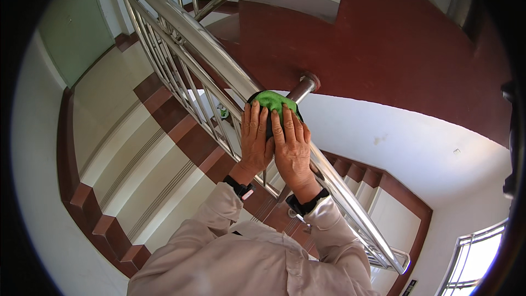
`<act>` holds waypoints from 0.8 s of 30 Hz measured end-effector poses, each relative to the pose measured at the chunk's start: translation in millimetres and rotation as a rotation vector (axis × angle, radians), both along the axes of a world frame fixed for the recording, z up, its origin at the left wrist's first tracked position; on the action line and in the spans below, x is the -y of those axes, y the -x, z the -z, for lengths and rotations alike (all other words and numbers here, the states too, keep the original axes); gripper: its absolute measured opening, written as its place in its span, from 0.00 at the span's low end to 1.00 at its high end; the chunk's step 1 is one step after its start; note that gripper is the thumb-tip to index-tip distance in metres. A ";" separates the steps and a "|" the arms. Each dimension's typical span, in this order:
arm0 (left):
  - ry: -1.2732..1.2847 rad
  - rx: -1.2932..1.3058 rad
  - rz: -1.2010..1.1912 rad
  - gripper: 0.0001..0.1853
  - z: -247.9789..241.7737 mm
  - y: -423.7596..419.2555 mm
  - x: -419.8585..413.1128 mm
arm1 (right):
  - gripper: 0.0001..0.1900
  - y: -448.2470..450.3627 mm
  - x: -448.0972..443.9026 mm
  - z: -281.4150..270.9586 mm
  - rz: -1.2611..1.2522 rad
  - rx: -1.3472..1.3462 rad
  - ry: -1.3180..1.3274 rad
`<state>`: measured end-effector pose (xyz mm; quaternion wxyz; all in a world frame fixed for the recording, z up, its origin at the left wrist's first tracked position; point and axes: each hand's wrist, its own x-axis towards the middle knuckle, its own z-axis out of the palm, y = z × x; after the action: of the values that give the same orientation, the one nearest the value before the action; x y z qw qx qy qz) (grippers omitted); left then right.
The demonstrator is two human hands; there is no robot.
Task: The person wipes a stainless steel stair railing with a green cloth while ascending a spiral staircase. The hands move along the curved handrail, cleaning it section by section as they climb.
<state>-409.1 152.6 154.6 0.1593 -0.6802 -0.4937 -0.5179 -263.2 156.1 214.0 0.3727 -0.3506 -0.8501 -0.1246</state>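
A green cloth with dark edges lies over the stainless steel handrail of a staircase. Both hands press on it side by side. My left hand has its fingers laid along the cloth's left part, thumb near the other hand. On the cloth's right part rest the extended fingers of my right hand. The rail's surface under the cloth is hidden. Dark bands circle both wrists. Just beyond the hands, a short metal post joins the rail area to the dark red side of the upper flight.
Stone steps with dark red borders lie on the left, near a pale green door. Metal balusters run below the handrail. A lower flight shows at right, with a barred window at the lower right.
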 end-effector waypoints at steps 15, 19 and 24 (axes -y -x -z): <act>0.059 0.567 0.284 0.46 -18.5 -12.9 -4.2 | 0.31 18.1 -8.3 -27.9 -0.140 0.021 0.000; 0.184 0.702 0.440 0.48 -10.8 -42.0 17.9 | 0.30 1.4 17.1 -16.8 -0.071 -0.008 0.031; 0.073 0.336 0.238 0.45 -15.6 -23.0 13.8 | 0.30 -2.1 10.2 -18.2 -0.109 -0.037 0.061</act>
<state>-386.1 138.8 170.3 -0.0125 -0.6431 -0.4481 -0.6209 -261.1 145.9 232.2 0.3837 -0.3171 -0.8644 -0.0716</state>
